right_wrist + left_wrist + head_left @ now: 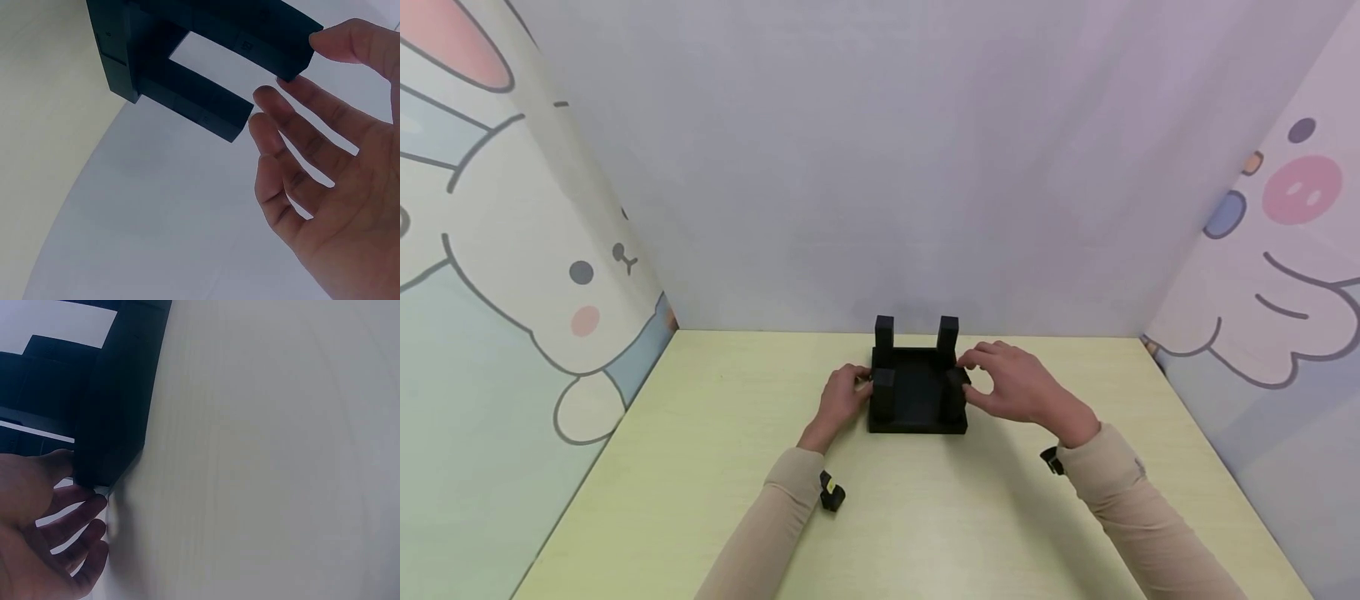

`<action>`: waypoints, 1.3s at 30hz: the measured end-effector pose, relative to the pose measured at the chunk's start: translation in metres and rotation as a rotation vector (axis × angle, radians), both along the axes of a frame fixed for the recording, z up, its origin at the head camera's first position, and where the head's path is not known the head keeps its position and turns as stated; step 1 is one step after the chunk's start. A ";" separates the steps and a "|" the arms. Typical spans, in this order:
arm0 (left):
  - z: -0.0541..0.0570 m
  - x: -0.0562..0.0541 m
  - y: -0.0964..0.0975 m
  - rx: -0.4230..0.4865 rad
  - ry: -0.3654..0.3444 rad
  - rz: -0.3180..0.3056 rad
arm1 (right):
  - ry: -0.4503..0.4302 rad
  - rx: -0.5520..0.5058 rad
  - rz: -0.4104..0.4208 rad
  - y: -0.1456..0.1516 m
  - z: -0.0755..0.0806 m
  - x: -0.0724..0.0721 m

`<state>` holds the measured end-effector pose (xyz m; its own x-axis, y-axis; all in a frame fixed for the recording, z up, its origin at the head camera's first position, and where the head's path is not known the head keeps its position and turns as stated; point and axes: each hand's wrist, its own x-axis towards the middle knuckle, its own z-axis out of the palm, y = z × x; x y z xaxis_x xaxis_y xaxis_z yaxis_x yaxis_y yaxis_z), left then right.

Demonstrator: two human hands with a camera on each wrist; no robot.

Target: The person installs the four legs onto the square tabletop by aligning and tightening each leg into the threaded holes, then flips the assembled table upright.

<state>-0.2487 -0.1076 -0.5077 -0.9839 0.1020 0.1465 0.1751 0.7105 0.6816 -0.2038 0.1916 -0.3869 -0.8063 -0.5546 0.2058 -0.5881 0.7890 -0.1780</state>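
Note:
A square black base with a raised rim and upright posts at its corners stands on the table. My left hand is at its left side; in the left wrist view, thumb and forefinger pinch the edge of the black piece while the other fingers curl loosely below. On the opposite side, my right hand pinches the top end of the front right post between thumb and forefinger. Its remaining fingers hang bent near the tip of another post, as the right wrist view shows.
The pale yellow table ends at a plain light curtain behind the base. Side curtains with cartoon animals stand left and right. A small black wrist device sits by the left cuff, another by the right.

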 end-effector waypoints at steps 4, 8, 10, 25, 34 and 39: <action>0.000 0.000 0.000 0.001 0.000 0.000 | 0.033 0.004 -0.013 0.000 0.000 -0.001; -0.001 0.000 -0.001 0.005 0.004 -0.004 | 0.031 0.015 -0.037 0.000 -0.001 -0.001; 0.000 0.000 -0.001 0.005 0.004 -0.003 | 0.015 0.023 -0.034 0.000 -0.001 -0.001; 0.001 0.000 -0.001 0.011 0.003 -0.007 | -0.007 0.010 0.008 0.000 -0.005 -0.001; 0.000 -0.001 -0.001 0.006 0.010 -0.008 | 0.017 0.006 -0.037 -0.002 -0.008 -0.003; -0.002 -0.002 -0.001 0.001 0.020 -0.016 | 0.002 0.015 -0.058 -0.003 -0.007 -0.001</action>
<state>-0.2504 -0.1088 -0.5094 -0.9790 0.1173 0.1665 0.2001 0.7072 0.6782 -0.2052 0.1890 -0.3944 -0.8366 -0.5100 0.1998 -0.5418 0.8243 -0.1646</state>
